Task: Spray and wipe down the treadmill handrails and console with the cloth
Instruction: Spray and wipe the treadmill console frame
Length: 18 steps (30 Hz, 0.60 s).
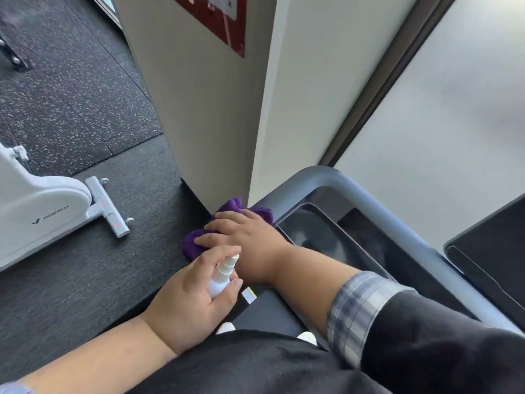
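1. Dark clothing (255,365) of the person is seen along the lower edge, nearest the camera, with two white shoe tips (308,336) showing just beyond it.
2. A small white spray bottle (220,280) is gripped by the left hand (190,302); its fingers are curled round the bottle body, and the index finger is arched over the nozzle top.
3. The right hand (247,240) is laid flat, fingers straight and together, on a purple cloth (196,245).
4. The cloth is pressed onto the left handrail (426,245) of the treadmill, near the rail's rounded front corner; purple folds show beyond the fingertips and beside the hand.
5. The nozzle is seen just beside the right wrist, close to the cloth.
6. The right forearm is bare up to a rolled plaid cuff (360,311) under a dark sleeve.
7. A dark glossy console panel (326,231) is noted inside the curved grey rail, and a second dark panel (494,245) lies to the right.
8. A white exercise machine (45,206) stands on the speckled dark floor (71,95) at left, well apart from the treadmill.
9. A cream wall column (199,109) rises behind the cloth.
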### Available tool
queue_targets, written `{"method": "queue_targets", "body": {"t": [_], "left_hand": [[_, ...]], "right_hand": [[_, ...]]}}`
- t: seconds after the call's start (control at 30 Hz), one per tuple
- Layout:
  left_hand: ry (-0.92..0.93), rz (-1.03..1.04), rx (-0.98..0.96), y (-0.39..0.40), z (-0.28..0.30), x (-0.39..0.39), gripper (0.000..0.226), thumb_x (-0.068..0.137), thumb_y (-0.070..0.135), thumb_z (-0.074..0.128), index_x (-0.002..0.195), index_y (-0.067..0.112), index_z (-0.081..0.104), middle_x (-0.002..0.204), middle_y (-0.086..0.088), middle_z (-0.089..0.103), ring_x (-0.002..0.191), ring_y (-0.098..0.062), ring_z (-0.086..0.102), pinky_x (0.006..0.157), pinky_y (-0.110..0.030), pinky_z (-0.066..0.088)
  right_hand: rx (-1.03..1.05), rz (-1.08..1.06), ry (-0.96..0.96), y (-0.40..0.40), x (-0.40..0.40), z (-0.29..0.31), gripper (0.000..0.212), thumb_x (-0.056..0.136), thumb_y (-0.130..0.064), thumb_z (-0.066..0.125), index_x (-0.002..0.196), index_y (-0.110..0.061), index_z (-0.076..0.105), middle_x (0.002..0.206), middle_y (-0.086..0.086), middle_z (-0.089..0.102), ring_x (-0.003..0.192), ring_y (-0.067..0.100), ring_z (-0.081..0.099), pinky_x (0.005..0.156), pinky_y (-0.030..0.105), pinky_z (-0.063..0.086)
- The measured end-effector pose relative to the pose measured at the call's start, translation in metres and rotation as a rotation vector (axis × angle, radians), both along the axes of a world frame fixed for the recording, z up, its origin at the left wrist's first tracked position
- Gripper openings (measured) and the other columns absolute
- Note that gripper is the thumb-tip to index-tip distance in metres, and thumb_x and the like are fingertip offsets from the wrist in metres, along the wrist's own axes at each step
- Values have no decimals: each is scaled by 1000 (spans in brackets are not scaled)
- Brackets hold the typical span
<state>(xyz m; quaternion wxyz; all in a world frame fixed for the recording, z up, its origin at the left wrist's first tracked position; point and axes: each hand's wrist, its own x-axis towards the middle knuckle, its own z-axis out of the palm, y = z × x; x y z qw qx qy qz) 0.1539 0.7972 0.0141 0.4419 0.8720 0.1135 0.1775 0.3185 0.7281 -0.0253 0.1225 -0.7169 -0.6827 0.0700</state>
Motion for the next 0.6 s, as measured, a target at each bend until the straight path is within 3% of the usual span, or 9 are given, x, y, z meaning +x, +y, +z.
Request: {"method": "queue_targets", "body": {"t": [0.13,0.2,0.3,0.47,0.6], "left_hand": [[30,29,18,2,-4,-4,47,84,42,57,128,41,40,86,19,64,77,2,61,74,-8,43],[58,11,19,2,-6,-5,48,84,43,56,129,42,39,85,20,63,77,1,61,73,-6,42],[103,-14,24,1,-6,-2,46,85,44,55,129,43,40,86,21,62,78,1,60,73,-4,39],[134,-13,15,0,-10,10,54,88,27,67,128,48,38,91,18,62,81,-4,60,75,-18,46],[161,-10,-7,2,-14,16,54,89,28,65,130,48,36,96,14,63,82,-9,60,77,-31,50]], "right_hand": [[30,-181,37,-18,52,11,65,75,-51,70,134,-27,60,132,-1,61,130,25,49,111,45,35],[8,-347,37,-33,88,18,64,77,-49,67,136,-27,58,136,-1,59,135,25,44,114,48,32],[-20,-578,24,-57,133,23,63,80,-46,65,139,-25,55,142,0,54,139,27,39,118,42,26],[-53,-1025,101,-92,162,24,62,81,-49,56,140,-32,48,138,6,54,123,34,49,105,42,39],[-32,-1180,101,-124,149,19,62,80,-49,52,139,-30,47,135,7,55,121,34,49,105,43,39]]}}
